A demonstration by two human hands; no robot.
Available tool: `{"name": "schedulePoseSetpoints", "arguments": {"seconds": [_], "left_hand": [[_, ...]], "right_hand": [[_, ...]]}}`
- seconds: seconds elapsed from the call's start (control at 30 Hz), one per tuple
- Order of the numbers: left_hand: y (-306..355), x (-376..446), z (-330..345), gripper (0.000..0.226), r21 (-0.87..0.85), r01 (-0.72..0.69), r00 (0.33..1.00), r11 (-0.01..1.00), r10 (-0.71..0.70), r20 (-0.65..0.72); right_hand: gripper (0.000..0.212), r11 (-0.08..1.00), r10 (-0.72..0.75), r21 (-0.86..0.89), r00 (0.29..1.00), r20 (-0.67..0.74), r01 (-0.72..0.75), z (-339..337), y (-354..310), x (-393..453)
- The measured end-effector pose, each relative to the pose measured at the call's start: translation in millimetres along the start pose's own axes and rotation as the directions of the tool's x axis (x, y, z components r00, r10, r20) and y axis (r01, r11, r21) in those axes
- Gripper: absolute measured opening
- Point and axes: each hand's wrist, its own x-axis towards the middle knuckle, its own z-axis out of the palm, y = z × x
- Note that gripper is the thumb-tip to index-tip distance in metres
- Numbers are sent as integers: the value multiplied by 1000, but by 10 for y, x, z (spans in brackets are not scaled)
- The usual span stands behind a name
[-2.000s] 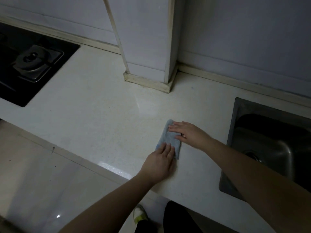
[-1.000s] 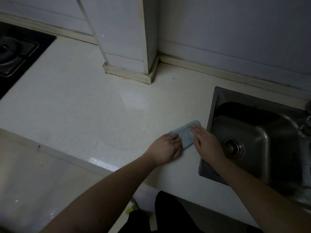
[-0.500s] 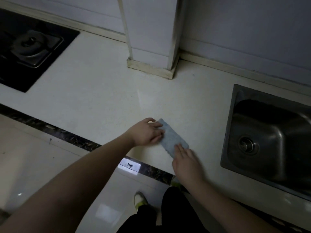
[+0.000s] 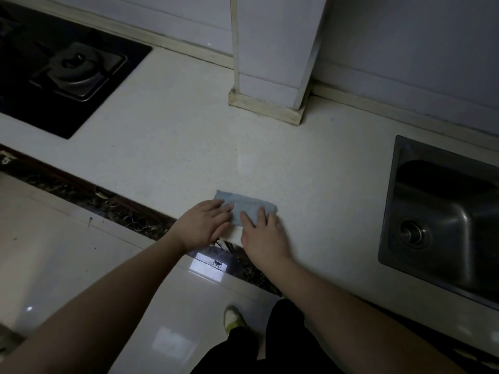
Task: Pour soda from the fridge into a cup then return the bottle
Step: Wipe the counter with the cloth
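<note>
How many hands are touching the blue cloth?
2. The left hand lies flat on the cloth's left end, and the right hand has its fingertips on the near right part, by the counter edge.

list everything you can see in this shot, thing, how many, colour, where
cloth: 1, light blue, folded flat on the countertop near its front edge, under both hands' fingers
countertop: 1, off-white, runs from stove to sink
gas stove: 1, black with a grey burner, set into the counter at far left
sink: 1, grey steel, set into the counter at right, drain visible
wall column: 1, white with a cream base strip, at the back of the counter
floor: 1, glossy pale tile, below the counter edge
shoe: 1, white and yellow-green, on the floor
left hand: 1, flat on the cloth's left end
right hand: 1, flat on the cloth's right part
</note>
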Motion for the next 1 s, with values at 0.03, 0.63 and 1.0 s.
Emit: {"name": "schedulePoseSetpoints", "arguments": {"seconds": [0.03, 0.63, 1.0], "left_hand": [[25, -49, 24, 42, 1, 7, 1000, 1000, -7, -12], [1203, 477, -40, 25, -104, -112, 991, 988, 103, -87], [2123, 1767, 155, 56, -176, -173, 974, 969, 194, 114]], "right_hand": [[60, 1000, -8, 9, 1000, 6, 8, -1, -38, 4], [35, 959, -279, 8, 952, -123, 282, 24, 1005, 265], [57, 922, -327, 223, 945, 10, 317, 108, 2793, 416]]}}
